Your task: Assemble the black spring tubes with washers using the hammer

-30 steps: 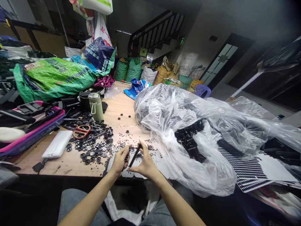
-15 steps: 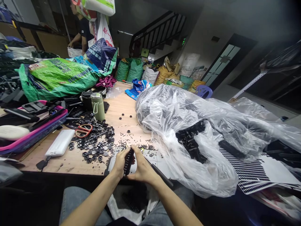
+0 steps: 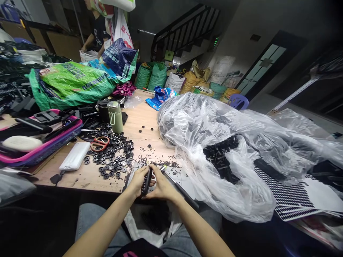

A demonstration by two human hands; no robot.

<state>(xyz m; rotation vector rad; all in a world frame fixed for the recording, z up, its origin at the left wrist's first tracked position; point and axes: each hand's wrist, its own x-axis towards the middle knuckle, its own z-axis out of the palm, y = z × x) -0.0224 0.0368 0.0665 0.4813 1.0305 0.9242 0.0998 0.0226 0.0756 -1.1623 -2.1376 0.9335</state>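
Note:
Between my two hands, above the table's front edge, is a narrow black plastic part (image 3: 146,182) with rows of small holes or studs along its face. My left hand (image 3: 138,181) grips its left side, fingers closed round it. On the other side my right hand (image 3: 160,185) holds it too, with fingertips at the top end and thumb near the bottom. A black-handled tool with a metal tip (image 3: 182,192) lies just right of my right hand on a pale sheet (image 3: 175,176). Many tiny dark beads (image 3: 155,157) are scattered beyond my fingers.
Black wheels (image 3: 112,162), orange scissors (image 3: 100,144), a white power bank (image 3: 75,156) and a green flask (image 3: 115,117) stand left. A pink basket (image 3: 61,134) is farther left. Clear plastic bags (image 3: 193,117) with black parts fill the right. A person (image 3: 98,34) sits behind.
The view has shifted a little, so the table things appear slightly to the right. The black part has turned slightly in my hands, which both still hold it.

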